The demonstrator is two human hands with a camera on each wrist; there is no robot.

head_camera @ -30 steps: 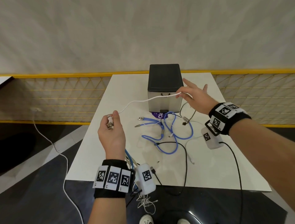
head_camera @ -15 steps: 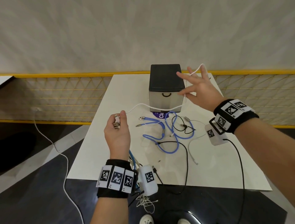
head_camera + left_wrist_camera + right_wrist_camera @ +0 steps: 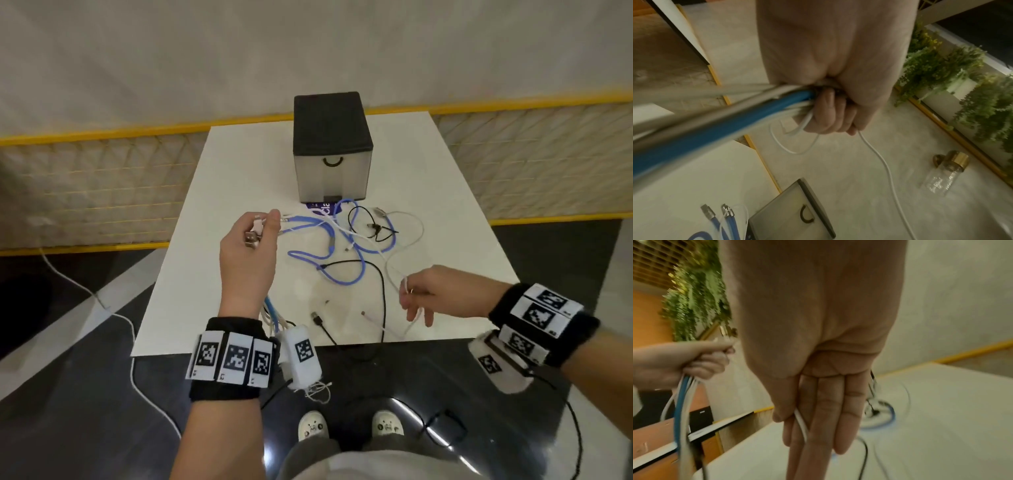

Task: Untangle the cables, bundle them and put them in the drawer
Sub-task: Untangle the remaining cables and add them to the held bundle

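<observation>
My left hand [image 3: 251, 250] is raised over the table's left side and grips a bundle of blue and white cables [image 3: 777, 104], their plugs [image 3: 255, 233] sticking out above the fist. My right hand [image 3: 431, 294] is near the front right of the table and pinches a thin white cable [image 3: 801, 423] between thumb and fingers. A tangle of blue cable [image 3: 342, 246], black cable [image 3: 376, 281] and white cable [image 3: 414, 233] lies on the white table [image 3: 239, 171]. The black-topped drawer box [image 3: 330, 147] stands behind it, its drawer closed.
A black cable with a USB plug [image 3: 318, 320] hangs over the table's front edge. A white cord [image 3: 102, 308] runs across the floor at the left. Yellow-railed mesh fencing [image 3: 102, 192] lines the far side. My shoes [image 3: 311, 425] are below the table edge.
My right hand has come back from beside the drawer box to the table's front right, still on the white cable. The cable no longer hangs across the drawer front. My left hand keeps its bundle.
</observation>
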